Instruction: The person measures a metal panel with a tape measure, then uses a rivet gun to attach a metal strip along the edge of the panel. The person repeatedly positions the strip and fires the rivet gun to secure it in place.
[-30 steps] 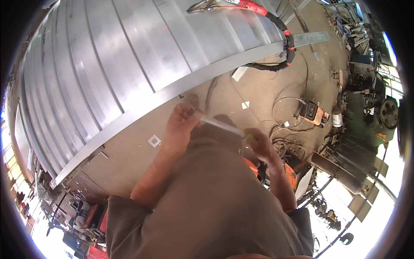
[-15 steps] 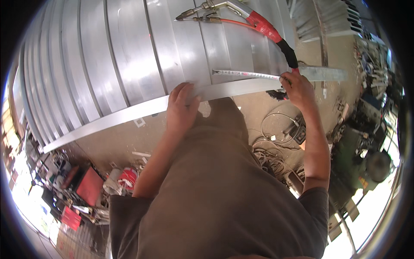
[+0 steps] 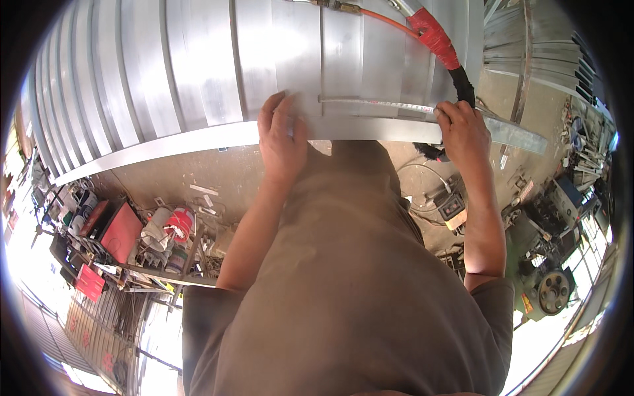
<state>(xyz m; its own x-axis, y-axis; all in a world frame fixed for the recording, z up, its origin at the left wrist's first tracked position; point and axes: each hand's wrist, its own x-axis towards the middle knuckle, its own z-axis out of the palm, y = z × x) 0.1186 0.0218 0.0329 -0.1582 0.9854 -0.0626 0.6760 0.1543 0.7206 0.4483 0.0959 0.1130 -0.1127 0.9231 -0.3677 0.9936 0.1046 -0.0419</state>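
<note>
In front of me lies a wide silver panel of ribbed metal slats (image 3: 198, 53), with a flat pale metal edge strip (image 3: 172, 140) along its near side. My right hand (image 3: 465, 135) is closed round a tape measure at the right end of that strip; its case is hidden in the fingers. The tape measure's white blade (image 3: 396, 105) runs left from the hand across the slats. Over the near edge, my left hand (image 3: 284, 142) has its fingers apart and slightly blurred, holding nothing visible. The blade's free end is short of its fingertips.
A torch with a red-wrapped handle (image 3: 432, 39) and orange hose rests on the panel's far right. Coiled cable and a small dark box (image 3: 452, 208) are on the floor. Red boxes (image 3: 122, 231) and clutter stand at lower left, a machine with a round wheel (image 3: 553, 292) at lower right.
The view has shifted, so the torch sits higher, partly out of frame. My left hand's fingers have lifted and spread at the panel edge. My right hand still grips the tape measure.
</note>
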